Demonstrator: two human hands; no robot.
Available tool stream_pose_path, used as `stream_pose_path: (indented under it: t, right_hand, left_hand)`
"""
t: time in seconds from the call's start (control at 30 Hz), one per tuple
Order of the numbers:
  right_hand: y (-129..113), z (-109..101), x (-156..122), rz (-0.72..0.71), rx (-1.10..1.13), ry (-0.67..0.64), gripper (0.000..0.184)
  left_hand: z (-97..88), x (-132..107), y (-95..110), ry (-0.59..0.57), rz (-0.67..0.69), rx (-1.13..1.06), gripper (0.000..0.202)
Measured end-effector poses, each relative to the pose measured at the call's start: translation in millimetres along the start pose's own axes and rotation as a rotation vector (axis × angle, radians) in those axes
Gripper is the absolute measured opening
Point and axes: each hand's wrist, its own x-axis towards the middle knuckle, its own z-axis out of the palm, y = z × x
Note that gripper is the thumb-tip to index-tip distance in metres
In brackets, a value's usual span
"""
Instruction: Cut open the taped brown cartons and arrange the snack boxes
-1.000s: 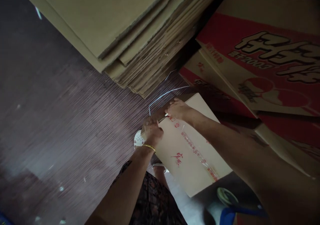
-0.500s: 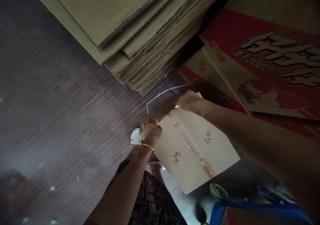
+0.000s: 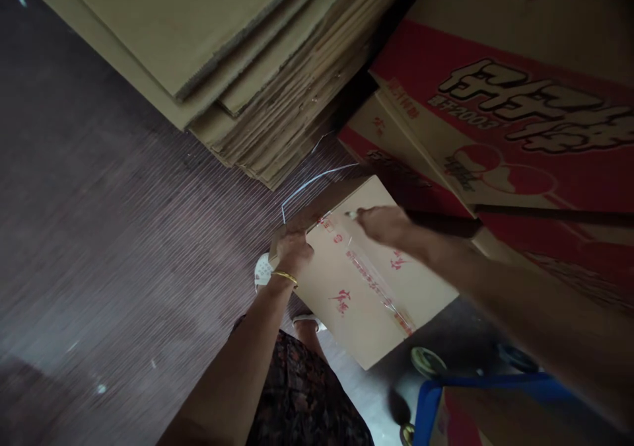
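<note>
A cardboard box point(image 3: 371, 314) with red print and a strip of printed tape point(image 3: 379, 287) along its top stands tilted in front of my legs. My left hand point(image 3: 294, 250), a gold bangle on its wrist, is closed over the box's far-left edge. My right hand point(image 3: 384, 224) is closed above the top face, near the far edge. From its fingers sticks a small pale-tipped object point(image 3: 351, 215), too blurred to name. The box's far side is in shadow.
Flattened cardboard sheets point(image 3: 277, 122) are stacked at the top. Red-printed cartons point(image 3: 495, 129) are piled at the right. A blue-rimmed crate point(image 3: 426, 406) with a carton in it stands at the lower right, beside a tape roll point(image 3: 427, 361). A white strap point(image 3: 312, 180) lies on the floor.
My right hand has come off the box's far edge and moved back over the top face with the pale-tipped object. My left hand keeps its hold. The whole view has shifted slightly.
</note>
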Motion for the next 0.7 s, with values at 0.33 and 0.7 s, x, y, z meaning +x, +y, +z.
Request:
stream_pose_path:
  t: [0.33,0.7]
  right_hand:
    - [-61,47,20,0.029,0.318,0.085,0.038]
    - [-51,92,-1,0.096,0.456,0.064,0.039]
  left_hand:
    - [-1.2,1,2,0.029,0.089,0.227,0.037]
    - [-1.1,6,5,0.011,0.029,0.165,0.023]
